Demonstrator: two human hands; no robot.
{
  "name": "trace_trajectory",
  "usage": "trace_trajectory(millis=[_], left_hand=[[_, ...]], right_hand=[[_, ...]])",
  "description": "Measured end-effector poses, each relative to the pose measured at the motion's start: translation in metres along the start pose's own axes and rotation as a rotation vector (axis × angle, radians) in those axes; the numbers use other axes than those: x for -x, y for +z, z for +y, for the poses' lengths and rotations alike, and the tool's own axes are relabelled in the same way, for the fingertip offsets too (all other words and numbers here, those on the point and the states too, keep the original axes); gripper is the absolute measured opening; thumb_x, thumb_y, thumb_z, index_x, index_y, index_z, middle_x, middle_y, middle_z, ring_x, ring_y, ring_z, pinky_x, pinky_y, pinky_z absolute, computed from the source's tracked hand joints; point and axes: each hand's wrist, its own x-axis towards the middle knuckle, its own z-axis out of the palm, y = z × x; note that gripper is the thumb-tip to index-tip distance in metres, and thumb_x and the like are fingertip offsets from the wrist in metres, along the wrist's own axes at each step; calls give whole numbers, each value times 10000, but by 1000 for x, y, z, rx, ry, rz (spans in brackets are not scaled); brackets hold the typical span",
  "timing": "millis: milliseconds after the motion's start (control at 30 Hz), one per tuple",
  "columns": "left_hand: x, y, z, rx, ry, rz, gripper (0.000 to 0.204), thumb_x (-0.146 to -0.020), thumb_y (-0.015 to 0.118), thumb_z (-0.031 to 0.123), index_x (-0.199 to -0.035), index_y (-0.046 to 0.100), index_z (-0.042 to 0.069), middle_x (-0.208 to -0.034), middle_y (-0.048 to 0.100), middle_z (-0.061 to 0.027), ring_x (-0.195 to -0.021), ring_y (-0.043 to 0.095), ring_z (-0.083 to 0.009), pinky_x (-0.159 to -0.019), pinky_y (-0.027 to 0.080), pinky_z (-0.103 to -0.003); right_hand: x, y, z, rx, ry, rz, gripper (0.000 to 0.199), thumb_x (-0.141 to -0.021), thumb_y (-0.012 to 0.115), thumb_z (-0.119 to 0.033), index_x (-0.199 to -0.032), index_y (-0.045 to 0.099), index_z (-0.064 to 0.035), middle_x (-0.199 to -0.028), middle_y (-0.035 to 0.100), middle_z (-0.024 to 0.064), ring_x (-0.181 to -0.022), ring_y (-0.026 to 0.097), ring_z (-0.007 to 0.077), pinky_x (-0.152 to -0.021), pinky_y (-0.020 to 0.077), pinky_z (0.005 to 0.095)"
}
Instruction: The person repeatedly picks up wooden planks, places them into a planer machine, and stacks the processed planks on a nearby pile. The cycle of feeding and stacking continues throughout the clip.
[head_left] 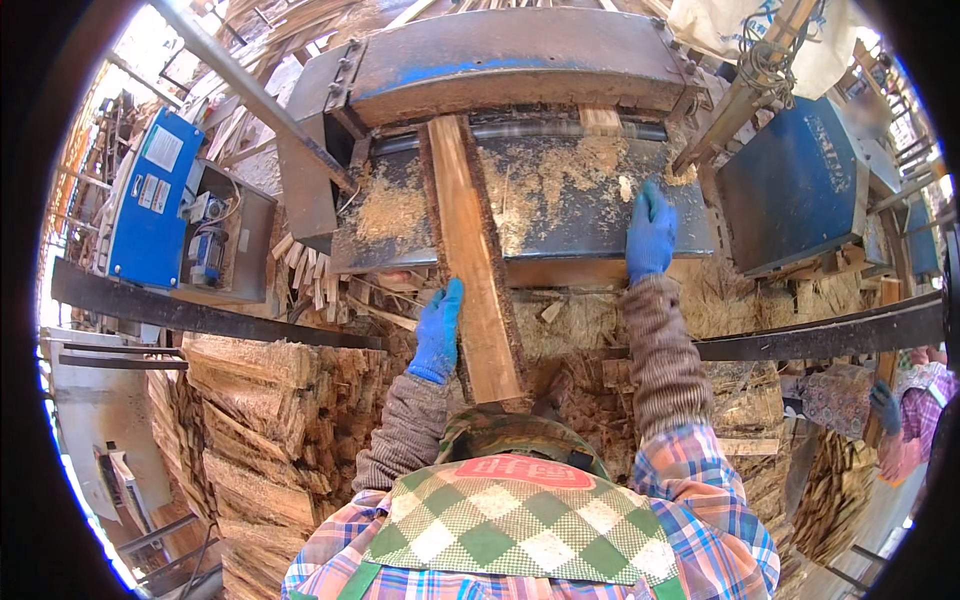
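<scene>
A long bark-edged wooden board lies lengthwise on the dark metal table of a woodworking machine. Its far end is at the slot under the hood, while its near end overhangs the table's front edge. My left hand, in a blue glove, grips the board's left edge near that overhanging end; the fingers underneath are hidden. Over the right front of the table is my right hand, also blue-gloved, fingers extended and nothing visible in it. Beyond it, the end of another wood piece shows at the slot.
Sawdust and chips cover much of the table. Stacked rough boards stand at my left, with more wood at right. Blue metal housings flank the machine. Dark rails run along both sides. Another person is at far right.
</scene>
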Motion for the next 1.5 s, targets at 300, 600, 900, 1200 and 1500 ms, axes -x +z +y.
trace_trajectory(millis=[300, 600, 900, 1200, 1500], left_hand=[[46, 12, 14, -131, -45, -194, 866, -1003, 652, 495, -1583, 310, -51, -1530, 489, -182, -1320, 524, -237, -1092, 435, -340], [123, 2, 30, -529, 405, -632, 1008, -960, 741, 311, -1651, 74, 5, -1646, 326, -236, -1420, 465, -298, -1121, 430, -409], [83, 13, -1, -1079, 756, -345, 933, -952, 617, 585, -1608, 283, 12, -1612, 346, -267, -1489, 281, -525, -1205, 237, -621], [-66, 41, 60, -1320, 983, -38, 790, -979, 543, 624, -1566, 419, 110, -1614, 391, -175, -1510, 279, -454, -1223, 201, -628], [-107, -7, 72, -1341, 923, 152, 682, -985, 580, 518, -1515, 505, 94, -1569, 460, -174, -1469, 372, -420, -1215, 232, -599]], right_hand=[[254, -18, -54, -212, 157, -409, 531, -1060, 605, -247, -1524, 477, -23, -1537, 523, 183, -1395, 527, 261, -1118, 455, 382], [214, -38, -76, -193, 222, -251, 440, -1072, 583, -210, -1460, 552, -6, -1473, 592, 171, -1320, 585, 211, -1043, 506, 351], [190, 0, -38, 112, -71, -121, 393, -1025, 622, -155, -1379, 616, 15, -1278, 674, 214, -1104, 676, 318, -940, 545, 394], [55, 89, -39, 322, -277, 121, 280, -1017, 606, -181, -1227, 668, -7, -1010, 634, 212, -921, 624, 342, -800, 522, 428], [49, 103, -41, 471, -107, 108, 394, -1027, 636, -285, -1316, 677, -21, -1083, 671, 183, -937, 686, 302, -829, 569, 401]])
